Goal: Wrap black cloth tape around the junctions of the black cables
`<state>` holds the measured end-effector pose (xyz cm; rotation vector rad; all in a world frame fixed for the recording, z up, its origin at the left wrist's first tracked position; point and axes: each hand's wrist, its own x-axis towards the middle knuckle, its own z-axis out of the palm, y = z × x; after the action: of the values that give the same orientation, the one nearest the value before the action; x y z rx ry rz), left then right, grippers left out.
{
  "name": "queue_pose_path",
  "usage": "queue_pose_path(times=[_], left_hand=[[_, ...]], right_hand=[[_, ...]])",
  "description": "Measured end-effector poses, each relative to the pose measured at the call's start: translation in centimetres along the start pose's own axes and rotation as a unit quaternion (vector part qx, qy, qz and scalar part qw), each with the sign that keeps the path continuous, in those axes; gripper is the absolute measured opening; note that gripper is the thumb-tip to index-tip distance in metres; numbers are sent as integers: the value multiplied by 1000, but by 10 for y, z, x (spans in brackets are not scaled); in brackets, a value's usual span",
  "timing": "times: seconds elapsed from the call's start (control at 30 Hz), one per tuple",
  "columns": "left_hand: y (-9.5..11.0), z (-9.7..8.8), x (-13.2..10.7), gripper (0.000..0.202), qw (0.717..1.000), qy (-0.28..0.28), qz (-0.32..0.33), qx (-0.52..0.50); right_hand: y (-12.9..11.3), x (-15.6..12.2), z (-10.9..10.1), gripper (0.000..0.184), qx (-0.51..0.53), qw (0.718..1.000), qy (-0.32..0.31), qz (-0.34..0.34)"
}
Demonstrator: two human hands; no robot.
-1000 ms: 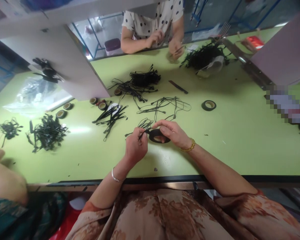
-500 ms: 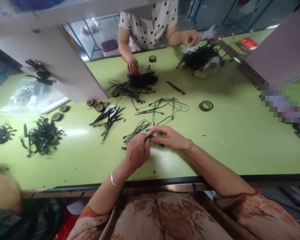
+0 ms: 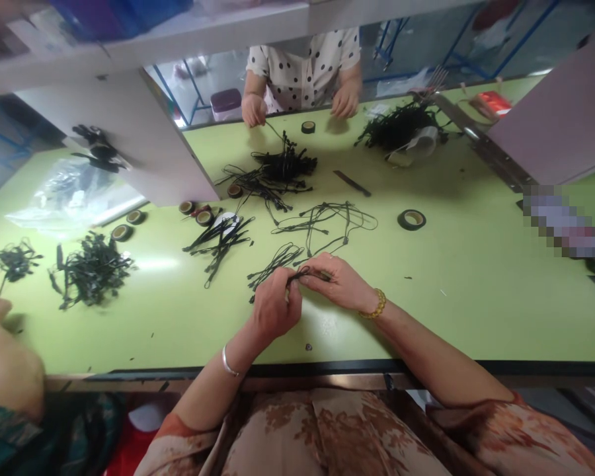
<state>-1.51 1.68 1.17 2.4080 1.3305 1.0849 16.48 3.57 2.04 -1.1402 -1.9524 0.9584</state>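
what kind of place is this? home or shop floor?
Most likely a small assembly workshop. Both hands, left hand and right hand, pinch a thin black cable over a green workbench strewn with cable bundles and tape rolls; a co-worker sits opposite.

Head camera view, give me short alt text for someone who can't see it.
A person's left hand and right hand pinch a thin black cord together above a green table. Black cord bundles and a tape roll lie around.

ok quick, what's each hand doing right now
left hand: closed, pinching the black cable
right hand: closed on the same black cable
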Motion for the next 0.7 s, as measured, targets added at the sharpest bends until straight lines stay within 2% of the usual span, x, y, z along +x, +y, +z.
queue_pose_path(times=[0.1, 0.2, 0.27, 0.47, 0.6, 0.7], left_hand=[[-1, -3, 2, 7, 998, -34, -46, -38], [-3, -2, 4, 22, 994, -57, -85, -30], [-3, 0, 4, 29, 995, -57, -79, -12], [-4, 8, -1, 28, 998, 55, -20, 36], [-3, 10, -2, 29, 996, 73, -4, 51], [-3, 9, -2, 31, 995, 68, 3, 76]], right_hand=[[0, -1, 4, 14, -35, 999, 11, -16], [0, -2, 8, 13, -53, 999, 5, -5], [0, -2, 9, 14, -55, 998, -1, 11], [-6, -3, 7, 17, 32, 998, -21, 41], [-3, -4, 11, 19, 26, 999, -11, 29], [1, -5, 17, 22, -13, 1000, 15, -9]])
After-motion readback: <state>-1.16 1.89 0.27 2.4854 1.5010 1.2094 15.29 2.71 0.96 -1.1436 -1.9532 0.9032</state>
